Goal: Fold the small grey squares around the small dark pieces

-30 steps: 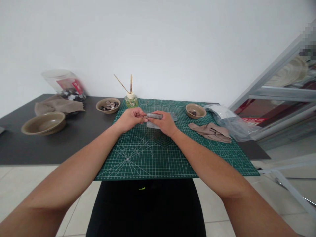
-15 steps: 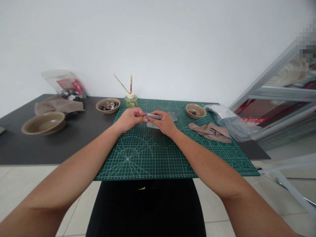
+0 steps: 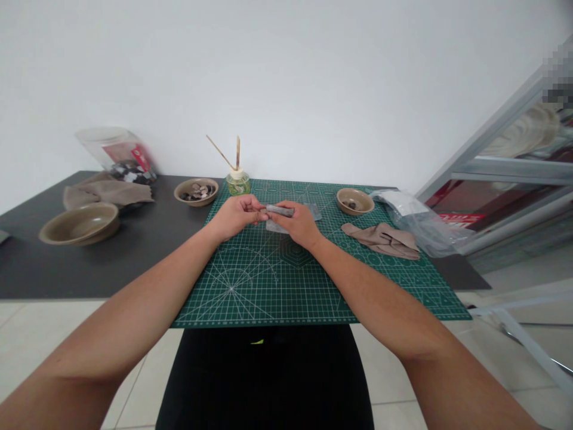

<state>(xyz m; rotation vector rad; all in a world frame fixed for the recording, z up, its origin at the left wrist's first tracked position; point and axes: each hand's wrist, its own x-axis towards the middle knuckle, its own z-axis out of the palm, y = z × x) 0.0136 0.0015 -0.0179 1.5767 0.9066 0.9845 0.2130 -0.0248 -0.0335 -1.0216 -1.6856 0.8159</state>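
Note:
Over the green cutting mat (image 3: 250, 298), my two hands meet close together. My left hand (image 3: 235, 218) is closed in a pinch on a small brownish piece (image 3: 264, 211), mostly covered by the fingertips. A grey, worn-looking strip (image 3: 280, 210), perhaps folded sandpaper, is gripped in my right hand (image 3: 305, 224); its left end touches or nearly touches the small piece. Beneath my right hand lies a pale grey translucent sheet (image 3: 274, 227), partly hidden by the hand.
Left of the mat stand a bowl (image 3: 180, 195) of dark and beige stones, a larger bowl (image 3: 79, 240), a cloth (image 3: 107, 192) and a clear jar (image 3: 96, 143). A reed bottle (image 3: 238, 183) is behind. To the right are another bowl (image 3: 355, 210), a cloth (image 3: 382, 240) and a plastic bag (image 3: 416, 221).
My hands stay in the same place with the same grip. The grey strip tilts very slightly, its right end a touch lower at half a second ago and now.

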